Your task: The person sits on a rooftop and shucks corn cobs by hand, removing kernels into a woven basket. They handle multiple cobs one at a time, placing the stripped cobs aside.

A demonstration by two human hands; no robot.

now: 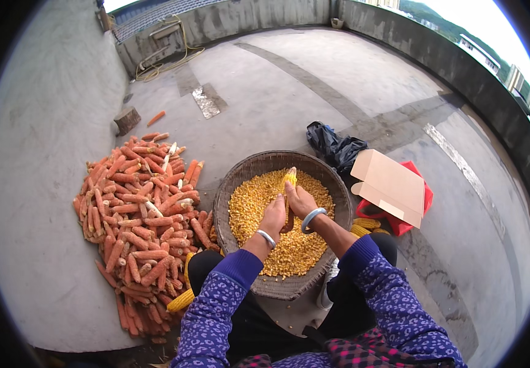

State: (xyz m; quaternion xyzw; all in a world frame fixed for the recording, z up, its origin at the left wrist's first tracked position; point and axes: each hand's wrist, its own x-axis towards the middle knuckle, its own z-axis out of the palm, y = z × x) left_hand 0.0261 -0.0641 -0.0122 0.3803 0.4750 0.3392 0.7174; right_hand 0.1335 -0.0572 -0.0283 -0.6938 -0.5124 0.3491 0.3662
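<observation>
Both hands meet above a round woven basket (pixel 283 290) that holds loose yellow corn kernels (pixel 251 198). An ear of corn (pixel 291 176) points away from me, its yellow kernels showing at the far end. My right hand (pixel 301 200) is closed around the ear, thumb along it. My left hand (pixel 273 215) presses against it from the left, and a reddish-brown piece (pixel 288 223), perhaps a bare cob, shows between the palms; which hand holds it I cannot tell. The fingers are mostly hidden beneath.
Left of the basket lies a large heap of bare reddish cobs (pixel 141 221), with a yellow ear (pixel 181 300) at its edge and a wood block (pixel 127 121) behind. To the right are a black plastic bag (pixel 334 145), a cardboard piece (pixel 391 184) over a red bag (pixel 426 198), and yellow ears (pixel 366 223).
</observation>
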